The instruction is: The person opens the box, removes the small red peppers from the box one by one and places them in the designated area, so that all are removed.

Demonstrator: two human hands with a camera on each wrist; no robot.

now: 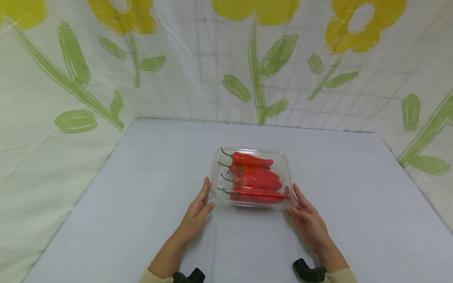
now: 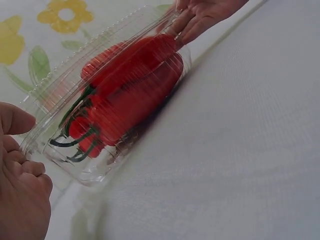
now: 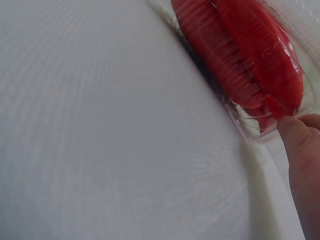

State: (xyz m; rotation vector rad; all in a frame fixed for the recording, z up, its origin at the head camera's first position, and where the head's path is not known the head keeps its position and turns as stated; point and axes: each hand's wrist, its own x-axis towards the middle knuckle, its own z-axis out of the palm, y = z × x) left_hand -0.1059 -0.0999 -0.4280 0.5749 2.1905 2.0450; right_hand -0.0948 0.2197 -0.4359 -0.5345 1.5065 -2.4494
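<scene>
A clear plastic clamshell box [image 1: 220, 196] with a closed lid sits in the middle of the table. Several red peppers [image 1: 256, 181] lie side by side inside, their green stems towards the left end. My left hand [image 1: 194, 218] grips the left end, thumb at the near corner and fingers along the side. In the left wrist view its fingers [image 2: 31, 172] curl below the rim with the thumb above. On the opposite end my right hand [image 1: 311, 226] holds the near corner between thumb and fingers. The right wrist view shows that thumb [image 3: 295, 135] against the box's corner.
The box stands on a white-covered table [image 1: 141, 157], whose far edge runs behind it. Pale curtains [image 1: 177, 78] with painted yellow flowers and green leaves hang around the back and sides. A black wrist mount [image 1: 309, 271] shows on the right forearm.
</scene>
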